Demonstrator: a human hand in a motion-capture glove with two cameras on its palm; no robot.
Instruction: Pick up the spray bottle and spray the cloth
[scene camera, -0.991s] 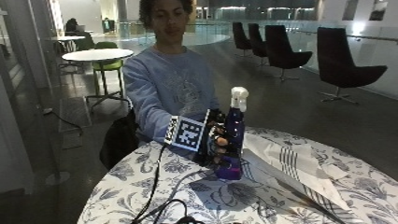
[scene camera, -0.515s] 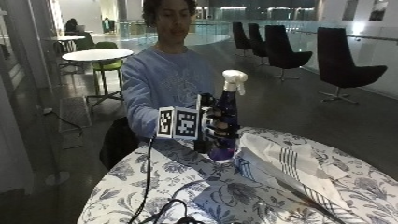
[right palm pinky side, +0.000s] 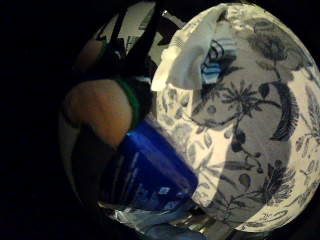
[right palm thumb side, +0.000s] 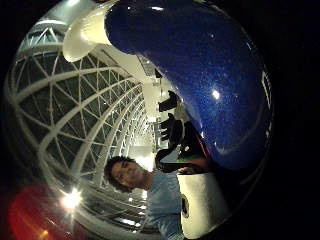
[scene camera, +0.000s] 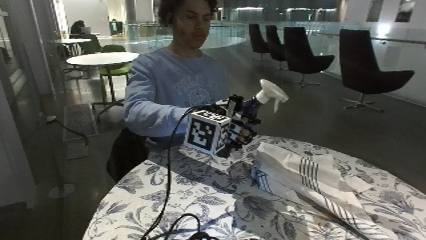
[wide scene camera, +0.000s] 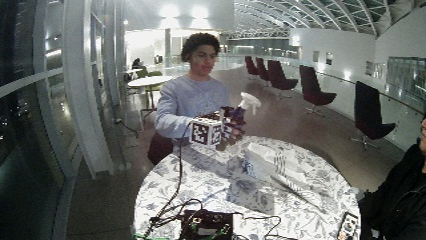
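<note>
In the outside view my gloved right hand (scene camera: 236, 129) grips the spray bottle (scene camera: 265, 96) and holds it in the air above the table's far edge. The bottle is blue with a white trigger head, and it leans with its nozzle pointing over the cloth (scene camera: 307, 172). The cloth is white with dark blue stripes and lies crumpled on the floral table (scene camera: 200, 200), just beside and below the hand. The wide outside view shows the same hand (wide scene camera: 226, 131), bottle (wide scene camera: 247, 102) and cloth (wide scene camera: 276, 161). Both palm views are filled by the blue bottle body (right palm pinky side: 150, 175) (right palm thumb side: 200, 75); the cloth (right palm pinky side: 195, 55) lies further off.
A black cable (scene camera: 170, 200) runs from the hand across the table to a small device (wide scene camera: 206, 222) at the near edge. A phone (wide scene camera: 346, 227) lies at the near right rim. Dark chairs (scene camera: 369, 70) stand well behind the table.
The hand has lifted the bottle up off the table. The bottle now leans, and its white head has turned toward the cloth. The cloth has not moved.
</note>
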